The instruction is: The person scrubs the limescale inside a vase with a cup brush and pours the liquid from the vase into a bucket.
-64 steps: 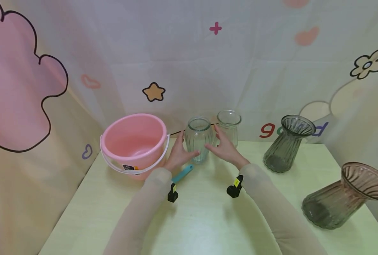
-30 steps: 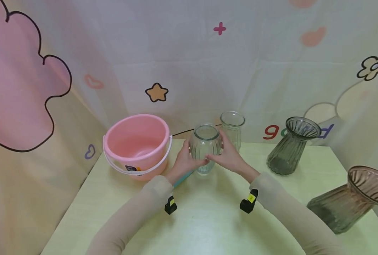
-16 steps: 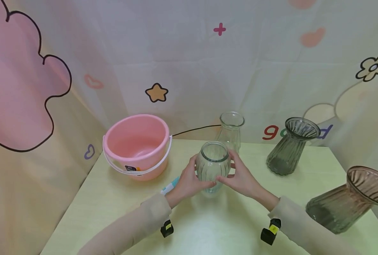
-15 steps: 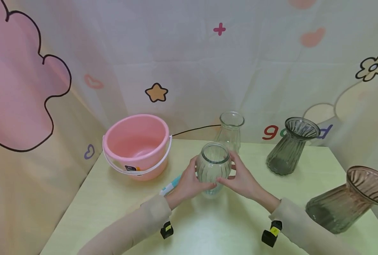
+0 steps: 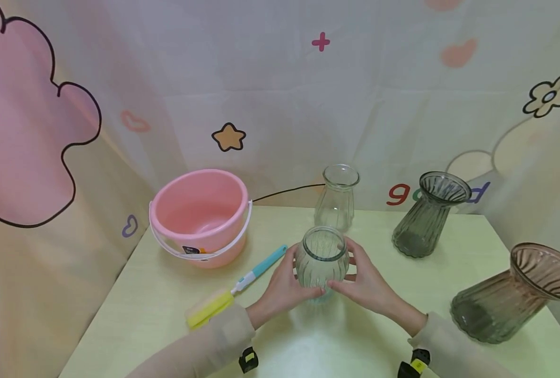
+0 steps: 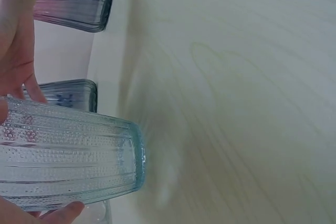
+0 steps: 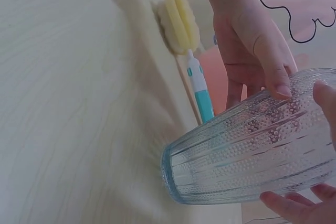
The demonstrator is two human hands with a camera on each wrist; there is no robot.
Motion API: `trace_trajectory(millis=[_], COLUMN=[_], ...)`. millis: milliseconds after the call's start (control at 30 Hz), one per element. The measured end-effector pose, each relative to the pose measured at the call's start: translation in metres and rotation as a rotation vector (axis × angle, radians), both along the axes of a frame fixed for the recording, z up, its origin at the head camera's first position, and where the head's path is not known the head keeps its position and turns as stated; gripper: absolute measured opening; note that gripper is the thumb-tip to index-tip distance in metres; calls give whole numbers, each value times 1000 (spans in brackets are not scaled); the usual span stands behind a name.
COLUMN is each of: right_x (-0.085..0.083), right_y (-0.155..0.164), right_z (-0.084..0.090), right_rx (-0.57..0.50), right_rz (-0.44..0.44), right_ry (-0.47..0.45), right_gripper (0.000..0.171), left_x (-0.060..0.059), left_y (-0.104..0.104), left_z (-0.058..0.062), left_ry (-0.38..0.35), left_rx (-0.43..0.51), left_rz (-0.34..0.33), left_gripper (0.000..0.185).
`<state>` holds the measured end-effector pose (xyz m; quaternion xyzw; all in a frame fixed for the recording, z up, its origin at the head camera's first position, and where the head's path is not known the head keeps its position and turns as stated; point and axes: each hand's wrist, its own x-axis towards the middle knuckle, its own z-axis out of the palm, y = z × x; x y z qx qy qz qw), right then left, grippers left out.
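Observation:
A clear ribbed glass jar is held between both hands just above the pale green table, at its middle. My left hand grips its left side, fingers curled round the wall. My right hand grips its right side. In the left wrist view the jar has its base off the tabletop. In the right wrist view the jar hangs above the table, with the other hand's fingers on it.
A pink bucket stands at the back left. A sponge brush with a teal handle lies in front of it. A clear vase, a grey vase and a brown vase stand behind and to the right.
Both hands took hold of the jar at the back of the table, lifted it and brought it toward me. The sponge brush, earlier partly hidden by my left arm, now shows.

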<state>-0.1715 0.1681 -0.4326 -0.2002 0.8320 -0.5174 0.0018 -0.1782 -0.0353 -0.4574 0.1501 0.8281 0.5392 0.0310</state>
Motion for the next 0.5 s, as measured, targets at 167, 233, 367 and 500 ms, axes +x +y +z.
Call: trace_trajectory(millis=[167,233,367,500], right_x=[12,14,8,2], right_y=[-8,-9,-7,-4], right_z=[14,15,0,-14], right_rx=[25,36,65,27], right_rz=[-25,-35,-43,-9], right_ry=[39,49,56,33], right_gripper=[92,91,96,105], left_x=[1,1,-5,-19], left_y=[-1,-4,-15,-30], left_z=[-3,-3,-3,1], left_ry=[22,30,88,147], left_rx=[-21,-40,-150,-293], left_rz=[-13,-35,-99,-146], left_gripper=[101,102,102,90])
